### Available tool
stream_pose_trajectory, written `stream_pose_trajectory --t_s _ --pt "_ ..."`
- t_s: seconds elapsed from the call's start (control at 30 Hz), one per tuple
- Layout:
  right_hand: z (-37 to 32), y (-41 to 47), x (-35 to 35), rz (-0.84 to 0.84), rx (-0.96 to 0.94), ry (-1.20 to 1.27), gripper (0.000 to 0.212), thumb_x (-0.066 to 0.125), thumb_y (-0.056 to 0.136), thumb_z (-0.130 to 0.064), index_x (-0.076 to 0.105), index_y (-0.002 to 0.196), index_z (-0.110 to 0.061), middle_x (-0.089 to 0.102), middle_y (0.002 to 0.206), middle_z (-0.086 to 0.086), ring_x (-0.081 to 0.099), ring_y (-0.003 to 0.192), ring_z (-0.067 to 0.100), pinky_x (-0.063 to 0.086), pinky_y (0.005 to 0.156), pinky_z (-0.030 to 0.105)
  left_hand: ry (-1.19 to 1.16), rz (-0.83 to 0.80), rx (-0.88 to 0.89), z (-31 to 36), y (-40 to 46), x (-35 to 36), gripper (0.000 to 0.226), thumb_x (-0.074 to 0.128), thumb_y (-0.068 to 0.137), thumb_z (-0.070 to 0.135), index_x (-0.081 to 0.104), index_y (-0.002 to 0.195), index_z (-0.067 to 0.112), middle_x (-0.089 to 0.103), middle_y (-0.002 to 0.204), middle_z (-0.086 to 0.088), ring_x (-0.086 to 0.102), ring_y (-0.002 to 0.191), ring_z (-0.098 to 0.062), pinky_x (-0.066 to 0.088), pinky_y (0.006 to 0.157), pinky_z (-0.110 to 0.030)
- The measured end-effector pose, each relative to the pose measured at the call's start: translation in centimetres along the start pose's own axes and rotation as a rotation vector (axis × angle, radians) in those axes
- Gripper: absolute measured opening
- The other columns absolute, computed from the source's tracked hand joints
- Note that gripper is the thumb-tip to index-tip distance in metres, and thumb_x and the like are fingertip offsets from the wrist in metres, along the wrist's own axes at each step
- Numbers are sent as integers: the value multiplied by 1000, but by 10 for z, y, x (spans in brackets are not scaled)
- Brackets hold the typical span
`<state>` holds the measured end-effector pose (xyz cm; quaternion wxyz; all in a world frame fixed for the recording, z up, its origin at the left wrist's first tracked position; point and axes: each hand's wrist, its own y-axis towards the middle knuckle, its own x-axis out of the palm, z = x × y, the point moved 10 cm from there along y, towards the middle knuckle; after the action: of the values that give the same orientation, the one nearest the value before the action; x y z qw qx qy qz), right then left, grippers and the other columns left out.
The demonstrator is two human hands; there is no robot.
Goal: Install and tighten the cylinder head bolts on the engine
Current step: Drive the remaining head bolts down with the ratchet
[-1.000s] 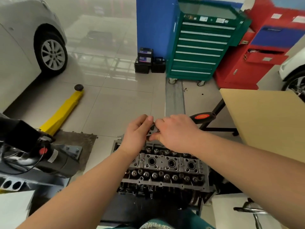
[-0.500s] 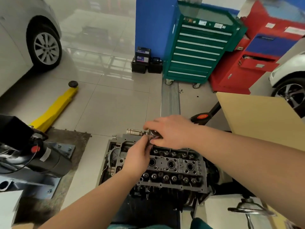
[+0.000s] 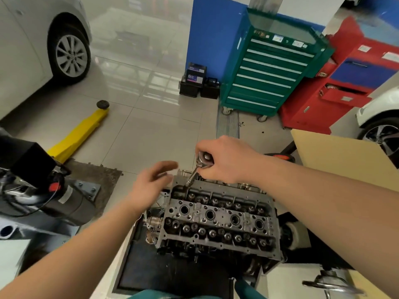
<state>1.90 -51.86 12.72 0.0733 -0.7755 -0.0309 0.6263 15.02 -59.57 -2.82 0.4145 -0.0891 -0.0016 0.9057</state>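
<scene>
Chrome ratchet (image 3: 203,161) in right hand (image 3: 228,160), perhaps on cylinder head (image 3: 216,216).

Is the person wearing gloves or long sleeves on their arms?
No. Both the left hand and the right hand are bare, with no gloves, rings or watch showing. Both forearms are uncovered all the way to the picture's edge, so no sleeve is visible.

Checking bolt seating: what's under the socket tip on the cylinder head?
The socket extension, held by the right hand, dips into a dark recess at the far-left corner of the cylinder head. Any bolt beneath is hidden by the tool and shadow. The left hand is off the tool.
</scene>
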Motion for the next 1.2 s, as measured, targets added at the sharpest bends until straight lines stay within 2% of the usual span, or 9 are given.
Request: stream_pose_trajectory --t_s 0.07,0.17,0.27,0.4,0.5,0.67,1.0,1.13,1.2 --pt "-6 5 12 -8 -13 -18 19 64 85 -43 48 92 -39 53 75 -18 54 73 14 32 55 26 51 94 -156 -37 -7 -30 35 66 100 20 69 116 50 72 124 18 63 120 2 47 107 -29" --pt "-12 10 28 -32 -34 -54 18 62 85 -44 52 98 -38 53 75 -18 55 74 18 34 57 27 55 -39 -389 -92 -30 -16 45 78 94 32 60 133 44 65 135 10 60 130 -12 42 118 -46" --pt "-15 13 39 -67 -28 -61 21 62 86 -45 54 104 -36 55 78 -15 57 78 20 47 66 33 101 -167 -473 -119 -57 15 87 81 82 61 42 156 39 55 145 13 54 136 -14 43 117 -44" --pt "-18 16 39 -61 -28 -27 21 64 87 -45 54 103 -36 60 84 -13 59 80 19 52 70 36 -10 -190 -541 -139 -71 43 80 78 92 38 35 160 44 70 131 16 69 119 -8 61 96 -33" --pt "-24 19 39 -45 -52 -32 21 64 87 -45 55 103 -34 61 84 -12 59 80 20 51 69 35 -56 -160 -550 -140 -70 44 77 77 95 30 36 159 43 72 122 19 71 111 -5 62 79 -21" --pt "-34 24 42 -28 -85 -68 21 64 87 -45 55 102 -33 59 82 -12 56 78 20 46 66 33 -104 -168 -544 -137 -71 42 74 77 95 30 39 157 45 76 113 26 73 105 1 61 74 -20" --pt "-57 22 47 -135 -281 -247 20 59 92 -47 50 103 -33 49 77 -13 51 76 20 45 68 36 -127 -150 -511 -138 -70 40 74 79 93 28 42 156 44 73 115 31 70 108 5 61 82 -22" --pt "-64 30 48 -151 -260 -221 20 59 92 -46 42 95 -35 58 86 -11 54 81 20 45 69 37 -72 -202 -492 -131 -71 44 79 76 96 31 33 162 41 66 131 24 63 120 4 57 100 -27" --pt "-64 34 48 -149 -221 -206 24 60 92 -46 38 94 -36 53 83 -12 50 79 20 39 66 36 24 -185 -435 -117 -69 39 82 75 95 36 28 162 40 54 135 30 58 115 17 53 99 -20"
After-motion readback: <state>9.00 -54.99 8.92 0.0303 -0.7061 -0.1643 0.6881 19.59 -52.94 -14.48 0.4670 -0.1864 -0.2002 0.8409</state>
